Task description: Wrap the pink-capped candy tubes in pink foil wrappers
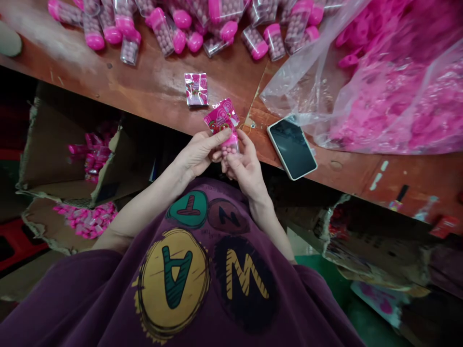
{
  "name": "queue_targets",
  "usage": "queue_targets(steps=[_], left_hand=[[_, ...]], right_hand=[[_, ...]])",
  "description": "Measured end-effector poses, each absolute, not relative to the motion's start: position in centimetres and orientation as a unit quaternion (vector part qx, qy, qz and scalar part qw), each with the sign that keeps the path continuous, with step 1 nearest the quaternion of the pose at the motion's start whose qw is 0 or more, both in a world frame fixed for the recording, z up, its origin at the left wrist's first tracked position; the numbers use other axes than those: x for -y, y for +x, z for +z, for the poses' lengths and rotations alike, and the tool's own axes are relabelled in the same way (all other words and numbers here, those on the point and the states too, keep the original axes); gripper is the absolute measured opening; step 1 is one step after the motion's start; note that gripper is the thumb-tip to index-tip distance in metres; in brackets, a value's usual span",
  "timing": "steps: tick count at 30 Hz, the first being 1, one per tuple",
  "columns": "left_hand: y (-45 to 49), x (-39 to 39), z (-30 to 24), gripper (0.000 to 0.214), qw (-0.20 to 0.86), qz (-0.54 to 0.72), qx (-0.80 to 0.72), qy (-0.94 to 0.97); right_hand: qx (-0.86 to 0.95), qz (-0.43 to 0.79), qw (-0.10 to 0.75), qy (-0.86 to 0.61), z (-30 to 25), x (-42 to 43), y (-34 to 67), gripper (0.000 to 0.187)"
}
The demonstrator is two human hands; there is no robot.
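Close to my chest, just below the table edge, both hands meet around a small clear tube of pink beads with a pink printed label (pixel 223 126) sticking up from it. My left hand (pixel 197 153) pinches the label and tube from the left with thumb and fingers closed. My right hand (pixel 245 166) wraps its fingers round the tube from the right. A flat pink packet (pixel 196 88) lies on the wooden table (pixel 152 84) just beyond my hands.
Several pink-capped bead tubes (pixel 170 24) are heaped along the far table edge. A clear bag of pink parts (pixel 383 82) fills the right. A phone (pixel 292 148) lies screen up near the edge. Cardboard boxes (pixel 90 159) holding pink tubes stand on the floor at left.
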State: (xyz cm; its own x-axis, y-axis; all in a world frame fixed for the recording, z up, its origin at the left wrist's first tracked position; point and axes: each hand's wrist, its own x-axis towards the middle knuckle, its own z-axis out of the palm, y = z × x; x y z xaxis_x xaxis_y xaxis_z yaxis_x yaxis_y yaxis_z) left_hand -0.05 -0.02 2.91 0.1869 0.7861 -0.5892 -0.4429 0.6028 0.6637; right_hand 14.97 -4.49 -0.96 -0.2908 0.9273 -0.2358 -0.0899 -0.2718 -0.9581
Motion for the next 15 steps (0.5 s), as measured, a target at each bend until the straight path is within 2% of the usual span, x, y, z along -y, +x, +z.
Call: queue_targets(steps=[3, 9, 15], left_hand=[[-0.1, 0.1, 2.8, 0.038, 0.768, 0.379, -0.481, 0.187], [0.7, 0.9, 2.6, 0.042, 0.766, 0.38, -0.488, 0.173], [0.3, 1.5, 2.4, 0.041, 0.782, 0.344, -0.487, 0.182]], right_hand=[[0.438, 0.696, 0.377, -0.426, -1.4, 4.5, 15.0, 0.086], [0.503, 0.591, 0.385, -0.5, -2.5, 5.0, 14.6, 0.092], [0.426, 0.682, 0.38, -0.458, -2.6, 5.1, 15.1, 0.084]])
